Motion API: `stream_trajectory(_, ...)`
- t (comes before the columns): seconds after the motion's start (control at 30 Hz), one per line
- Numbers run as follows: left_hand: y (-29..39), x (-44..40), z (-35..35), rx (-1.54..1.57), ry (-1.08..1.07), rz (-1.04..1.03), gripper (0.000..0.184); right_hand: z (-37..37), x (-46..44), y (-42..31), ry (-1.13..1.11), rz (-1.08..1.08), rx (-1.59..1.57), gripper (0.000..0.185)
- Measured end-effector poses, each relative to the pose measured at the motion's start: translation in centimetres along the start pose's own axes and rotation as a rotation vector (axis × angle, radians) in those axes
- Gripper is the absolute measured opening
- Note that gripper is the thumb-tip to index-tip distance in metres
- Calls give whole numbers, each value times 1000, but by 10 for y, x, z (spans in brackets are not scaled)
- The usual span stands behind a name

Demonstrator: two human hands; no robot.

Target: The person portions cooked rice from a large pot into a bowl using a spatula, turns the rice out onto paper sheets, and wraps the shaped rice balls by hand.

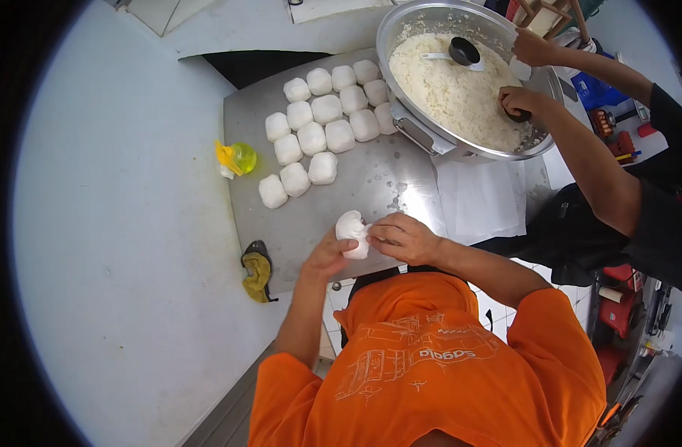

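A white wrapped bundle (351, 240) is held above the front edge of the metal table (341, 274). My left hand (326, 255) is closed around its left side, with the thumb across the front. At its right side, the fingers of my right hand (406, 238) pinch the edge of the white wrapper; a small dark spot shows near the top of the opening. Farther back on the table sit several similar rounded white bundles (311, 138) in uneven rows.
A large metal pot (419, 128) of white rice (449, 93) stands at the back right. A co-worker's hand (521, 102) holds a dark scoop in it. White paper sheets (481, 197) lie below the pot. A yellow-topped bottle (242, 158) and yellowish cloth (257, 274) are at the left edge.
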State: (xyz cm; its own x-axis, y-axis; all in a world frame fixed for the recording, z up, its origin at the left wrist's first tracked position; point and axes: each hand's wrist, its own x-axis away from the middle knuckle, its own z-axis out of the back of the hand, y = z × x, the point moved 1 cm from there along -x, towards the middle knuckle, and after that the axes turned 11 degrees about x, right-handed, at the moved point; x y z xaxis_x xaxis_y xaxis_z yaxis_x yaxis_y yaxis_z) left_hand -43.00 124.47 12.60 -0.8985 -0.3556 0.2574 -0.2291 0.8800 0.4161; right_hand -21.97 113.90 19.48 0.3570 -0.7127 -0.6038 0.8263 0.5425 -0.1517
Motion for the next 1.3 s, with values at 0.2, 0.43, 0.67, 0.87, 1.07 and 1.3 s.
stream_trajectory(0.2,-14,-25,-4,111,435,-432,58,-99,11,-64,150,-1029,-783,59)
stream_trajectory(0.43,25,10,54,-1469,1374,-231,92,-127,36,-20,-594,-914,-623,26)
stream_trajectory(0.67,20,27,50,-1619,1380,-629,84,-86,88,-11,-642,-1120,-676,17)
stream_trajectory(0.87,23,20,96,-1649,1412,-591,68,-59,57,-11,-575,-1003,-553,20)
stream_trajectory(1.07,38,10,72,-1644,1475,-815,69,35,-29,20,-211,-640,-236,18)
stream_trajectory(1.3,-14,-9,19,-1467,899,-981,64,134,-138,200,363,-684,338,13)
